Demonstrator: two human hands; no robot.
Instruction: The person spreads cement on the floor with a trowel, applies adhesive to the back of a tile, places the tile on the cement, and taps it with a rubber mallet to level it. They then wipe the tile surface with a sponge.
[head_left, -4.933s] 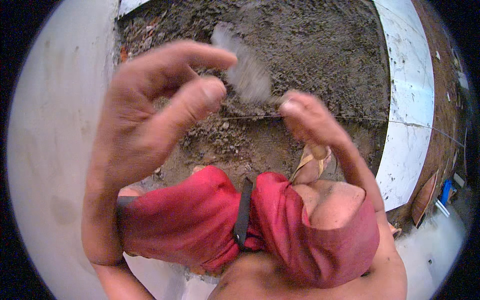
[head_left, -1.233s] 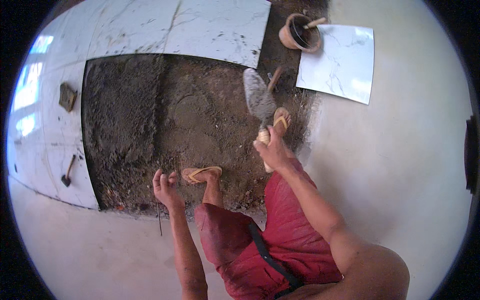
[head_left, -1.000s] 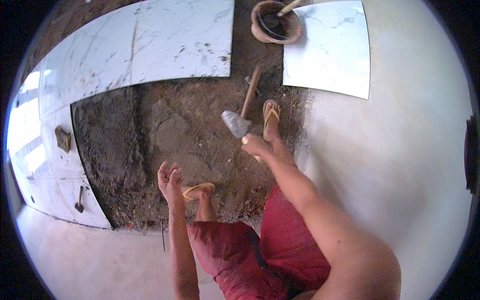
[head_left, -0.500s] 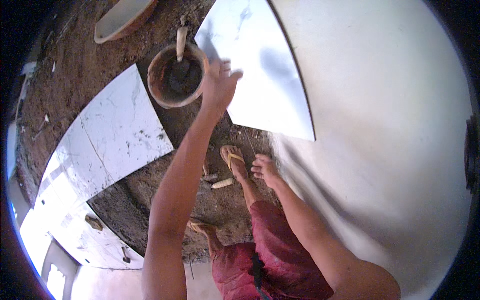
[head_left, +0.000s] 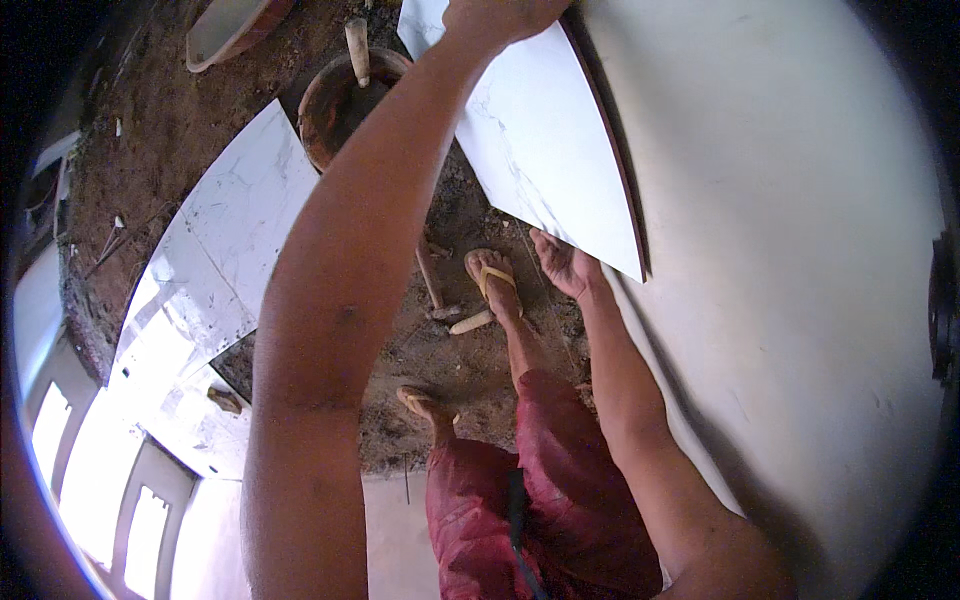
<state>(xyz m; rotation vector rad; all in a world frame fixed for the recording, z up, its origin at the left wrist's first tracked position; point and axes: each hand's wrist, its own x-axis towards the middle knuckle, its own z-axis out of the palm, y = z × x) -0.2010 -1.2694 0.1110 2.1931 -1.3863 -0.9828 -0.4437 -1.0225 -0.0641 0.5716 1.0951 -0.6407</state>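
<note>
A large white marble-patterned tile [head_left: 545, 130] stands tilted beside the pale wall, its dark edge toward the wall. My left hand [head_left: 505, 18] reaches across the tile's far part; its fingers run up to the picture's top edge and hardly show. At the tile's near edge, my right hand [head_left: 568, 266] has its palm turned up and its fingers bent around the lower edge, partly hidden behind it. Left of the tile is a round clay-coloured bucket [head_left: 318, 105] with dark mix, partly covered by my left forearm. A pale tool handle [head_left: 357, 52] sticks up from it.
White marble-patterned tiles [head_left: 235, 215] lie on the soil at left. A hammer [head_left: 432, 280] and a pale handle-like piece [head_left: 472, 322] lie near my sandalled foot [head_left: 492, 280]. A trough-like basin [head_left: 232, 35] is at the far left. The wall [head_left: 760, 250] rises at right.
My left hand has moved from beside the bucket, farther away and right across the tile. My right hand has come up from below to the tile's near edge. The view has shifted.
</note>
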